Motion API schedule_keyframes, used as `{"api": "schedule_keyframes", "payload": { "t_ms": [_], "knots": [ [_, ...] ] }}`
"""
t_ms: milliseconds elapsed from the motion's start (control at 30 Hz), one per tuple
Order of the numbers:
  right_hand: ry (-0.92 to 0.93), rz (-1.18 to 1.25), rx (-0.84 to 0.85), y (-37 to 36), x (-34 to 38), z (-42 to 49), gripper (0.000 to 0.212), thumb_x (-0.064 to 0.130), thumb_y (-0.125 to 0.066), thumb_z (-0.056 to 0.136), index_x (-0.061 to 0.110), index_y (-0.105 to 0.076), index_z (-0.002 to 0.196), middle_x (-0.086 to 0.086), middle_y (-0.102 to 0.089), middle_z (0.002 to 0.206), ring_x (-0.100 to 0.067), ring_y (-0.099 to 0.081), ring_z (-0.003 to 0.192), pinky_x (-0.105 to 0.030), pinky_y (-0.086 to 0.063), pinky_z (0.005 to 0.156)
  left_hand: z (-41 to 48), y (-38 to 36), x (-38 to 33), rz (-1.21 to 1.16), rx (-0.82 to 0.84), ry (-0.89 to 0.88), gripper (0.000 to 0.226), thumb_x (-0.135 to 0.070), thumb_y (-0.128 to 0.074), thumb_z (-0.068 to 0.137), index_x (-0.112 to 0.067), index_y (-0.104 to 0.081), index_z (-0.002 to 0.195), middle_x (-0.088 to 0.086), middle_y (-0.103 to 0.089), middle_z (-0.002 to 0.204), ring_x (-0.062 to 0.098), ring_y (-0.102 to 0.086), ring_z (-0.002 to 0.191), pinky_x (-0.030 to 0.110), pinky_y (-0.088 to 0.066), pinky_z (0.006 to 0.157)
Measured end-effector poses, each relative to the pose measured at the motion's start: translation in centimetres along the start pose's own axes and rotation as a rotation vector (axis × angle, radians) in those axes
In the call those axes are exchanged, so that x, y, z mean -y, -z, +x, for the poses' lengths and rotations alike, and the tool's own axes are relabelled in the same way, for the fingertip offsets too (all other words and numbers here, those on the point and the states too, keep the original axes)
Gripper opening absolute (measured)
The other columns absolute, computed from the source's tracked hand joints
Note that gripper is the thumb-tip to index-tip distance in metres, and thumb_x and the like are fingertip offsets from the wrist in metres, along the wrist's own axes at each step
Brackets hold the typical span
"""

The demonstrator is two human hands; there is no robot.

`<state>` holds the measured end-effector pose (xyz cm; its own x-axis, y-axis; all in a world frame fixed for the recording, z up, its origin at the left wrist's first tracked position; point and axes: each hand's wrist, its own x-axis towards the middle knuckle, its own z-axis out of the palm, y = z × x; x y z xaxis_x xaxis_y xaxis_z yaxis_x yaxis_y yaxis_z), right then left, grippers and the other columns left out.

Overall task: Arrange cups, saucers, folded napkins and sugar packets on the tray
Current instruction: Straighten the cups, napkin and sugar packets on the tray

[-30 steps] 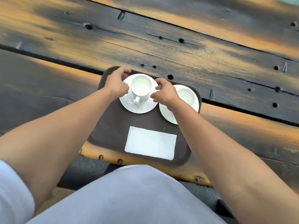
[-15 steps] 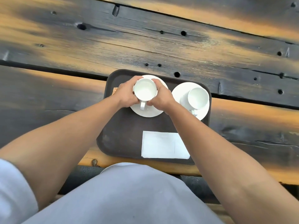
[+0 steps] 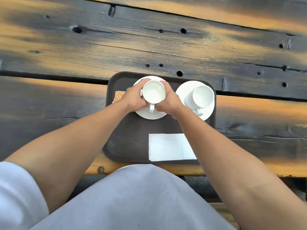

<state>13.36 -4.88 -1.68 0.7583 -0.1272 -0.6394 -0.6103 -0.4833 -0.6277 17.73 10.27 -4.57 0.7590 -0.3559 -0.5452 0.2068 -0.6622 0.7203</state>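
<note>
Charred, orange-streaked planks of the wooden table (image 3: 149,47) filled the frame as I watched from my remote station, with the dark brown tray (image 3: 132,138) sitting at the table's near edge, close to the person's lap. Across the tray's far half stood two white saucers side by side: the left saucer (image 3: 149,115) under both hands, the right saucer (image 3: 184,92) just beside it, their rims close, though I could not tell whether they touched. A folded white napkin (image 3: 167,146) lay flat at the tray's near right, its long axis running left to right, partly hidden by the right forearm. The right cup (image 3: 203,96) sat untouched on its saucer, handle toward the near side. The left cup (image 3: 154,94) was centred on its saucer, handle likewise pointing near, straight into the gap between the thumbs. The left hand (image 3: 132,99) and right hand (image 3: 169,101) were curled around that cup from either side, fingers wrapped to its far wall, gripping it between them. At the tray's far left corner, just left of the left wrist, a small tan sugar packet (image 3: 119,95) peeked out. I judged any final turn of the cup would pivot about that near-pointing handle, both hands equally close.
</note>
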Motion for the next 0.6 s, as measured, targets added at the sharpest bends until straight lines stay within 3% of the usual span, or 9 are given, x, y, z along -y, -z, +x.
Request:
{"api": "schedule_keyframes", "payload": {
  "t_ms": [167, 267, 333, 467, 600],
  "knots": [
    [-0.009, 0.022, -0.022, -0.2, -0.2, 0.2, 0.088, 0.01, -0.074, 0.068, 0.035, -0.034, 0.142, 0.002, -0.057, 0.124, -0.025, -0.055, 0.114, -0.048, -0.051, 0.097, 0.0, 0.1, 0.0, -0.008, -0.002, -0.014, 0.085, -0.014, -0.083, 0.071, -0.041, -0.043, 0.142, 0.0, -0.058, 0.134, 0.028, -0.059, 0.116, 0.034, -0.048, 0.099],
    [-0.024, 0.017, -0.023, -0.2, -0.3, 0.3, 0.084, 0.012, -0.075, 0.075, 0.03, -0.033, 0.145, 0.004, -0.053, 0.121, -0.022, -0.052, 0.11, -0.04, -0.049, 0.098, 0.0, 0.2, -0.2, -0.012, -0.007, 0.002, 0.084, -0.01, -0.083, 0.072, -0.038, -0.045, 0.141, 0.002, -0.056, 0.136, 0.03, -0.061, 0.113, 0.032, -0.048, 0.094],
    [-0.034, -0.016, -0.03, -0.2, -0.6, 0.3, 0.09, 0.016, -0.076, 0.076, 0.03, -0.026, 0.149, 0.0, -0.054, 0.13, -0.024, -0.053, 0.116, -0.04, -0.047, 0.1, -0.2, 0.2, -0.4, -0.001, -0.024, 0.024, 0.082, -0.004, -0.081, 0.073, -0.034, -0.045, 0.141, 0.005, -0.054, 0.138, 0.029, -0.065, 0.107, 0.03, -0.047, 0.087],
    [-0.108, -0.046, -0.098, 0.1, -2.5, -0.8, 0.082, 0.002, -0.059, 0.082, 0.027, -0.025, 0.152, -0.009, -0.051, 0.138, -0.031, -0.056, 0.119, -0.042, -0.052, 0.095, -1.2, -0.1, -0.7, 0.065, -0.105, 0.098, 0.077, 0.0, -0.078, 0.078, -0.02, -0.043, 0.143, 0.004, -0.054, 0.137, 0.02, -0.066, 0.095, 0.03, -0.048, 0.079],
    [-0.142, 0.014, -0.144, 0.0, -4.9, -2.6, 0.054, 0.0, -0.058, 0.08, 0.012, -0.05, 0.132, 0.006, -0.054, 0.095, -0.029, -0.061, 0.11, -0.041, -0.056, 0.091, -2.3, -1.4, -0.1, 0.074, -0.339, 0.193, 0.046, 0.004, -0.066, 0.082, -0.014, -0.054, 0.122, 0.001, -0.062, 0.116, 0.018, -0.059, 0.099, 0.029, -0.047, 0.072]
  ]
}}
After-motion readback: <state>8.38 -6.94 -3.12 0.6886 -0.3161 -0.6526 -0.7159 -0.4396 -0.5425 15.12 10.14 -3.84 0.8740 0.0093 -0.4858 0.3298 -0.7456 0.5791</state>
